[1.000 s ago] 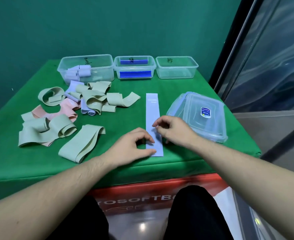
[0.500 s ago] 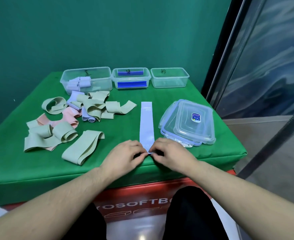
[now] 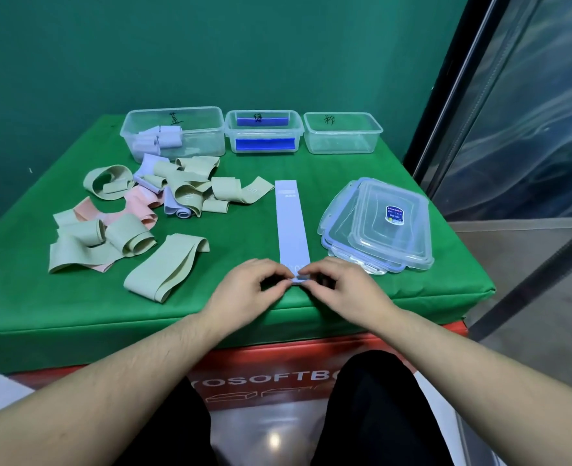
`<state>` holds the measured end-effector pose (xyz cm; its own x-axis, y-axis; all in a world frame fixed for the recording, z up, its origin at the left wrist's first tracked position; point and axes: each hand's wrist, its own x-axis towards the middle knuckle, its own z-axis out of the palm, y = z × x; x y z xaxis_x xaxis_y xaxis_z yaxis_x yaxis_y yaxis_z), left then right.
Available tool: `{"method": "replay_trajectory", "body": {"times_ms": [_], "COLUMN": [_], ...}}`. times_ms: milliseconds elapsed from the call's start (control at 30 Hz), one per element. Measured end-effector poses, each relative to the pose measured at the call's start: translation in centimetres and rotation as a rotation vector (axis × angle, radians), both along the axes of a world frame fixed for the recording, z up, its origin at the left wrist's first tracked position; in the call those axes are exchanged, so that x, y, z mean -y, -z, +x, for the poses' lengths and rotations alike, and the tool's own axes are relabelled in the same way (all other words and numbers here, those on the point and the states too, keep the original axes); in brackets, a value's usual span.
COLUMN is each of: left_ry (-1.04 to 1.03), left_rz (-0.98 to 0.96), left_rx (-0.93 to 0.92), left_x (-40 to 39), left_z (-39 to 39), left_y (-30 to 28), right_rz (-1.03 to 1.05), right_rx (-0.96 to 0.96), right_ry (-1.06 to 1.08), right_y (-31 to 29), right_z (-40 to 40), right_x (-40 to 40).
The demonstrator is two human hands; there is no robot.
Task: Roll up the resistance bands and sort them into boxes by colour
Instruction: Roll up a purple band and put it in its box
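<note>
A pale blue resistance band (image 3: 291,223) lies flat and straight on the green table (image 3: 311,163), and it serves here as the landmark. At its near end the left hand (image 3: 247,290) and the right hand (image 3: 341,290) meet; the fingertips of both pinch the end, which is curled into a small first turn.

Beyond its far end stand three clear boxes in a row. The left box (image 3: 177,132) holds several rolled pale blue bands, the middle box (image 3: 263,132) shows dark blue strips on its walls, and the right box (image 3: 342,132) has no bands in it. Each box has a handwritten mark.

Just right of the band lies a stack of clear lids (image 3: 378,227); I count three, not with certainty.

Left of the band is a loose heap of bands (image 3: 143,210): mostly pale green, two or three pink, a few pale blue. One flat green loop (image 3: 166,267) lies nearest the left hand.
</note>
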<state>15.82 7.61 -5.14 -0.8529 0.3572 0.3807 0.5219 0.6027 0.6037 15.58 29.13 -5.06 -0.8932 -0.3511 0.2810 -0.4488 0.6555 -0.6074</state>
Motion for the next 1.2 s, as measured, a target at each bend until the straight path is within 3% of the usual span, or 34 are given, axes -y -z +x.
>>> {"method": "replay_trajectory", "body": {"times_ms": [133, 433, 767, 1200], "left_ry": [-0.063, -0.072, -0.066, -0.082], "left_rz": [0.093, 0.027, -0.070, -0.047], "left_rx": [0.110, 0.040, -0.022, -0.029], "left_x": [-0.4, -0.4, -0.4, -0.4], "left_z": [0.0, 0.0, 0.0, 0.0], "left_y": [-0.4, 0.3, 0.5, 0.7], "right_rz": [-0.069, 0.014, 0.312, 0.252], "right_rx": [0.077, 0.041, -0.292, -0.284], "right_ry": [0.061, 0.092, -0.034, -0.024], "right_y": [0.0, -0.1, 0.5, 0.7], "right_z": [-0.4, -0.6, 0.1, -0.2], "right_x": [0.3, 1.0, 0.8, 0.9]}}
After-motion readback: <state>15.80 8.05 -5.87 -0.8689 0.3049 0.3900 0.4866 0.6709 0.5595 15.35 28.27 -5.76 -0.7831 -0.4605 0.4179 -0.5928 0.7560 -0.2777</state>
